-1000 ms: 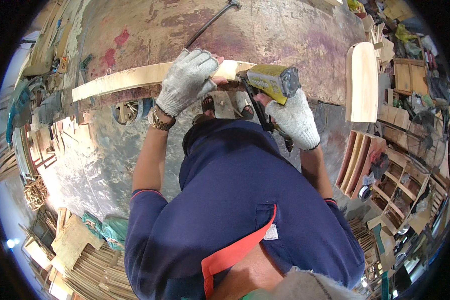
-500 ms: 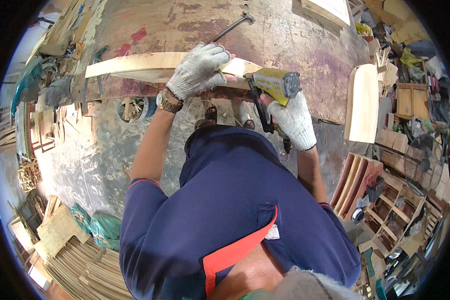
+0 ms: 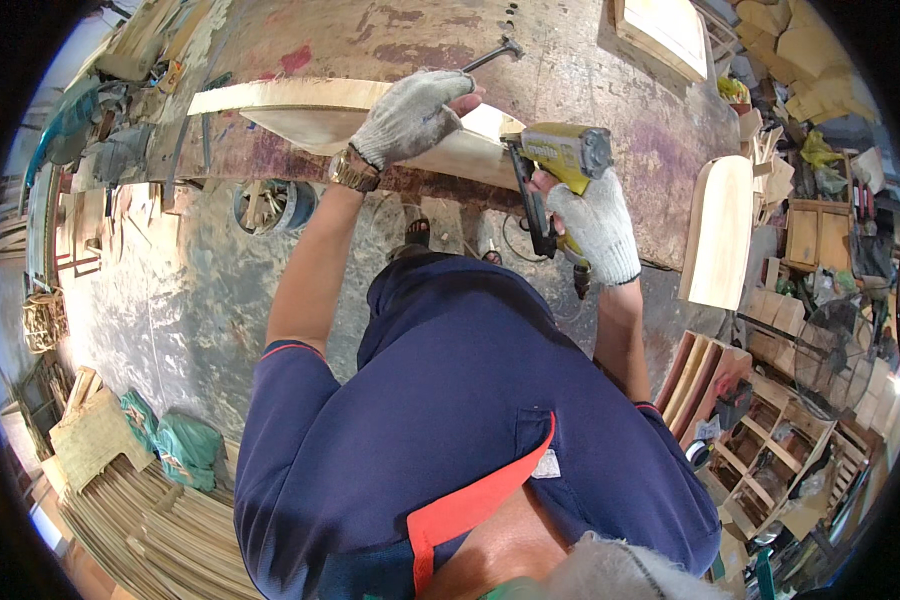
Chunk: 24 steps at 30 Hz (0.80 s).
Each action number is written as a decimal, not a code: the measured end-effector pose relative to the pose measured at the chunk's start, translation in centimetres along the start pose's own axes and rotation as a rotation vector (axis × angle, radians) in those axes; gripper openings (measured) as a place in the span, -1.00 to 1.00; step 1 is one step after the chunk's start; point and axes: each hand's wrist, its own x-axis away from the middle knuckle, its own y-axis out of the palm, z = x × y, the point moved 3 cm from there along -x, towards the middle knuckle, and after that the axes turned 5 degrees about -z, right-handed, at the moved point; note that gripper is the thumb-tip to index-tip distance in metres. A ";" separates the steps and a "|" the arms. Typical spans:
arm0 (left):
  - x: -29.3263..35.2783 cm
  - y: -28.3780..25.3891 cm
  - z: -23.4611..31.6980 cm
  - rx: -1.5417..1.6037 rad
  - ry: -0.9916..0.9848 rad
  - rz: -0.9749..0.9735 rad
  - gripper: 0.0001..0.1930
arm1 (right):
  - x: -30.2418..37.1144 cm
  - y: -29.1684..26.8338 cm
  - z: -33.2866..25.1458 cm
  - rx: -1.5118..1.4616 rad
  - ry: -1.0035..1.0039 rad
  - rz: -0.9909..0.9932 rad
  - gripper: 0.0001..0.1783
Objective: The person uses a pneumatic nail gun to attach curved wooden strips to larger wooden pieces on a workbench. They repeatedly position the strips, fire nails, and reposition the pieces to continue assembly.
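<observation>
My left hand, in a grey knit glove with a watch at the wrist, presses down on a long pale wooden piece lying along the near edge of the stained workbench. My right hand, also gloved, grips the handle of a yellow nail gun. The gun's nose sits against the right end of the wooden piece, just beside my left hand. A hammer lies on the bench behind my left hand.
A rounded pale board leans at the bench's right end. Wooden shelf frames and stacked boards stand at the right. Thin wood strips and green sacks lie on the floor at lower left. A framed panel rests on the bench.
The wooden piece has tilted, showing its broad face under my left hand. The nail gun has stayed at its right end. My head has shifted, so the bench sits higher in view.
</observation>
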 end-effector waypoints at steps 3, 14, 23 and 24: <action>-0.1 0.1 -0.1 0.025 -0.020 0.000 -0.55 | 0.1 0.2 -0.6 0.059 -0.124 0.054 -0.61; 0.6 -0.5 1.4 -0.211 -0.012 0.172 -0.64 | -0.7 -6.5 9.5 0.178 0.164 0.371 -0.62; 4.8 -1.5 1.9 -0.648 -0.269 0.049 -0.40 | -8.0 -11.2 22.7 0.611 0.311 0.490 -0.17; 4.9 -1.7 1.7 -0.635 -0.271 0.022 -0.41 | -8.5 -10.7 23.2 0.658 0.224 0.500 -0.19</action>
